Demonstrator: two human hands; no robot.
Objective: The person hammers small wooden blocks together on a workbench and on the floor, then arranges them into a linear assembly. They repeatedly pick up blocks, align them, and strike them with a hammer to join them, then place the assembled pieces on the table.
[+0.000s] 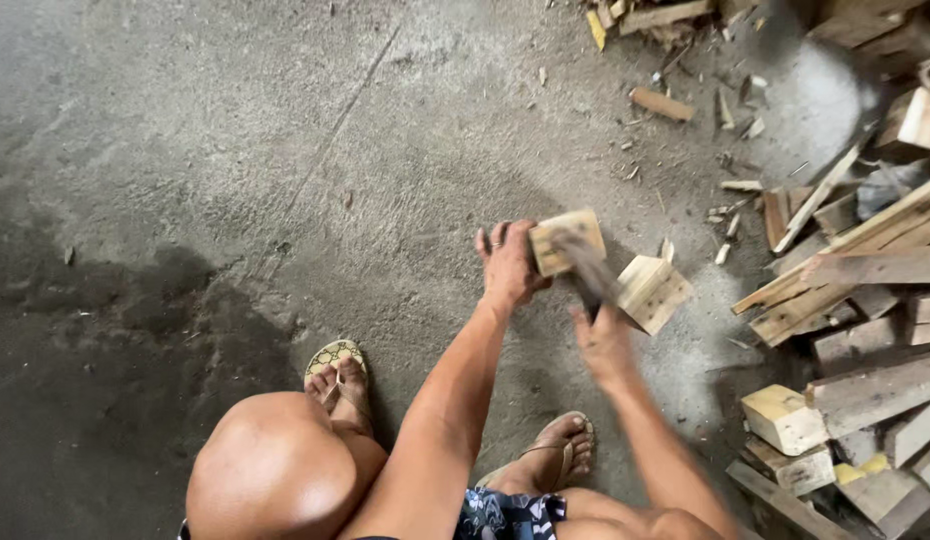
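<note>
Left hand: fingers clasp upright wood block on concrete floor
Right hand: fist around blurred chopping blade
Care: keep holding fingers off the strike line

A single head-worn camera looks almost straight down from above a crouching person, close enough that the knees and forearms fill the lower middle of the frame. The view faces a grey concrete floor, which takes up the whole left and upper left. The left hand and right hand sit just right of centre, near the lens. A heap of wood offcuts runs down the right edge and is cut off there. No second view overlaps it.
</note>
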